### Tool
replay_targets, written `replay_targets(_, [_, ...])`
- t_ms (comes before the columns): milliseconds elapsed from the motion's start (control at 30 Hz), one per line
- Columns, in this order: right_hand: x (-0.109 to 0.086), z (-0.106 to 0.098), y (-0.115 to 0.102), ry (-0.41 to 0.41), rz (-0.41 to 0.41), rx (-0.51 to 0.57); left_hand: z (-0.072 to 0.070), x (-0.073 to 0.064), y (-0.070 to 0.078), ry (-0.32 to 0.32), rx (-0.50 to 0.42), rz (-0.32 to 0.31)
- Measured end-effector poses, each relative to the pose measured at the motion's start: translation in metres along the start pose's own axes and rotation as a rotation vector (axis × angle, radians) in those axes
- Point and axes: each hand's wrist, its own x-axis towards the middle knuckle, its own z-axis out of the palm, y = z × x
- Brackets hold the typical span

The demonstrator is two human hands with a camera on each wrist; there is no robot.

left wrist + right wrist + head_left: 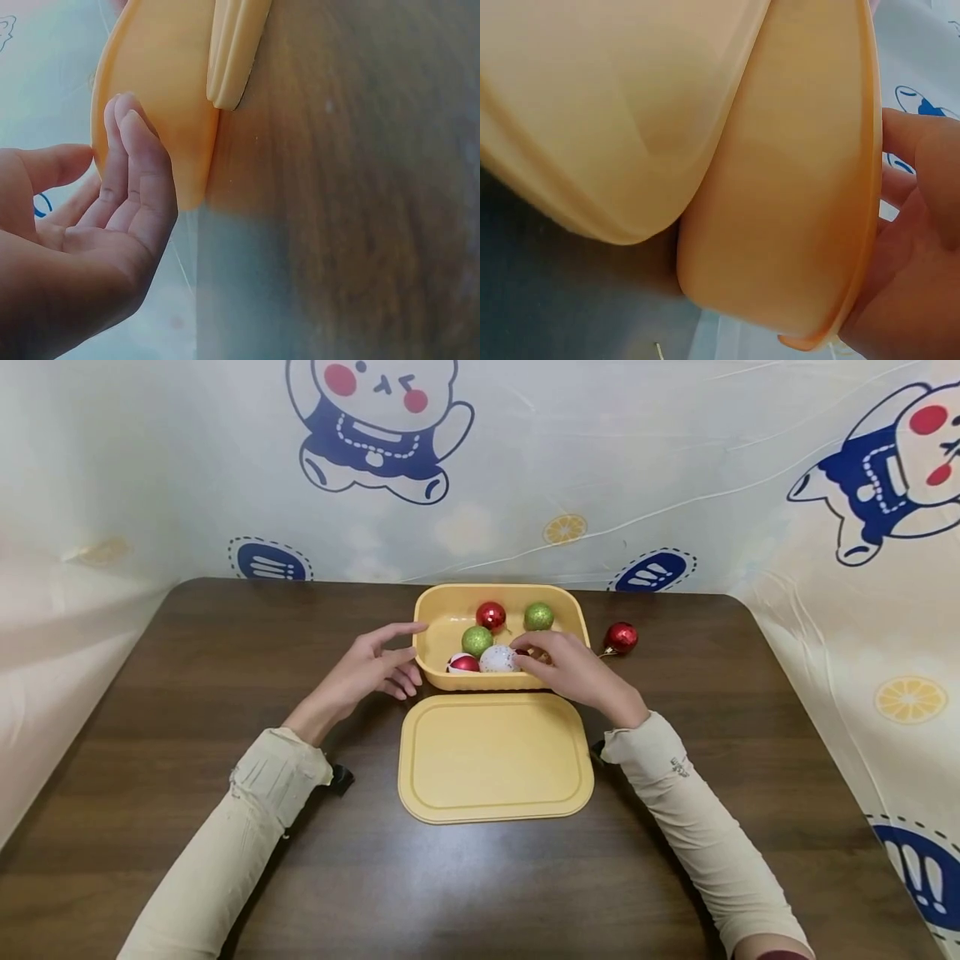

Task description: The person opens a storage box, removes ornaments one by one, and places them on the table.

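A yellow plastic box (pixel 442 681) holds several Christmas balls: a shiny red one (pixel 491 616), two glittery green ones (pixel 538 616), a speckled white one (pixel 498 658) and a red-and-white one (pixel 463 662). My right hand (pixel 573 668) reaches over the box's right front rim, thumb and fingers curled round a dark red Christmas ball (pixel 522 653) that is mostly covered. In the right wrist view the box wall hides those fingertips. At the box's left end is my left hand (pixel 367 670), fingers loosely bent and fingertips right at the rim, holding nothing.
The yellow lid (pixel 495 758) lies flat on the dark wooden table (pixel 450 893), just in front of the box. Another red Christmas ball (pixel 621 637) with a gold cap rests right of the box. A patterned curtain (pixel 510 468) hangs behind the table.
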Motion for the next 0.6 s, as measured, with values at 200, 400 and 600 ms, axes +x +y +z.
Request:
replay_targets(200, [0.002, 0.003, 0.0, 0.027, -0.006, 0.01, -0.001, 0.002, 0.0, -0.014, -0.015, -0.001])
replay_targets(400, [0.006, 0.005, 0.0, 0.019, 0.017, 0.081, -0.003, 0.002, -0.002, -0.03, -0.031, 0.004])
replay_targets(600, [0.012, 0.005, -0.001, -0.02, 0.049, 0.108, -0.003, 0.001, -0.004, -0.018, -0.059, 0.009])
